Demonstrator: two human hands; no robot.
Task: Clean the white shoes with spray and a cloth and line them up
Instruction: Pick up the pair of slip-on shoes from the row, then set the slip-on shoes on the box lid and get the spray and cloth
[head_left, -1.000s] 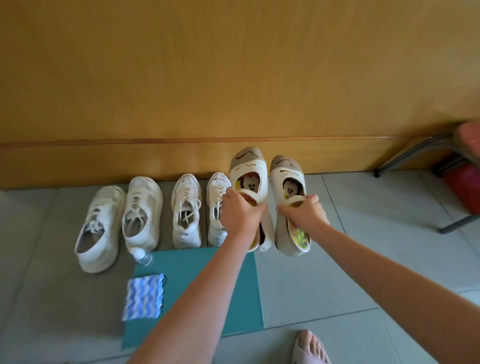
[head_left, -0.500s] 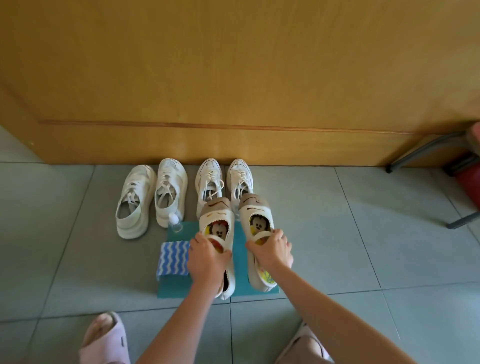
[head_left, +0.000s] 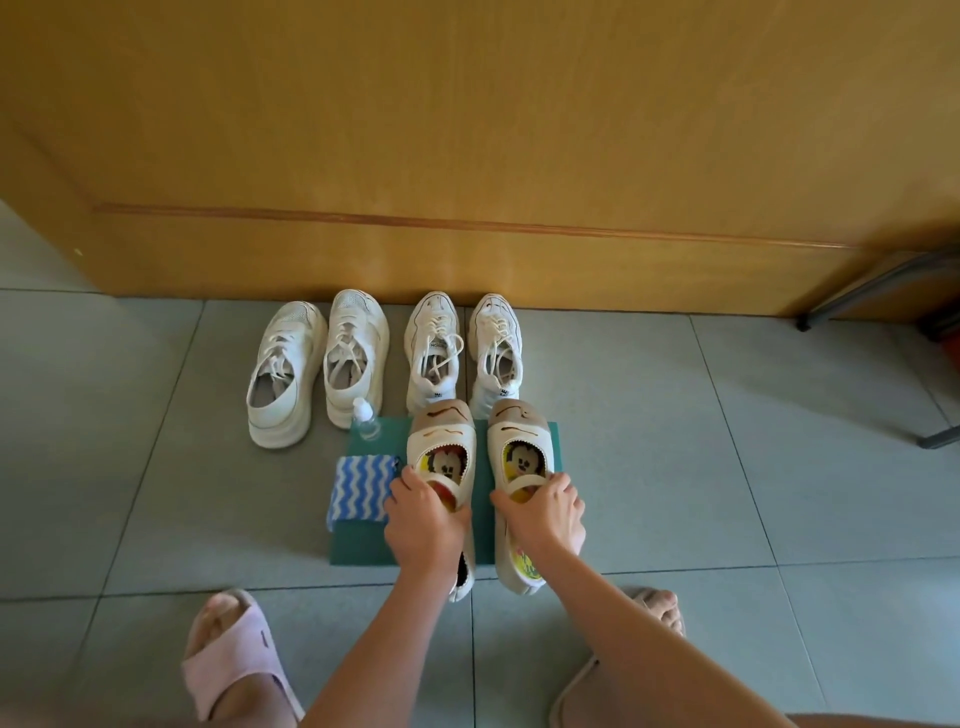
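Observation:
My left hand (head_left: 423, 525) grips the strap of a white flat shoe (head_left: 442, 436) with a cartoon insole. My right hand (head_left: 545, 512) grips the strap of its partner (head_left: 519, 434). Both flats lie over a green mat (head_left: 363, 543), toes pointing at the wall. A blue-and-white wavy cloth (head_left: 361, 486) lies on the mat's left edge. A small clear spray bottle (head_left: 365, 419) stands at the mat's far left corner. Behind the mat, two pairs of white sneakers (head_left: 283, 371) (head_left: 356, 353) (head_left: 434, 348) (head_left: 494, 348) stand in a row against the wall.
A yellow wooden wall (head_left: 467, 156) with a skirting board runs behind the shoes. Dark metal chair legs (head_left: 872, 286) and something red stand at the far right. My feet in pink slippers (head_left: 228, 660) (head_left: 654, 613) rest on the grey floor tiles close to me.
Both hands have carried the pair of flats back from the row by the wall to the green mat. The view has pulled back and my slippered feet show.

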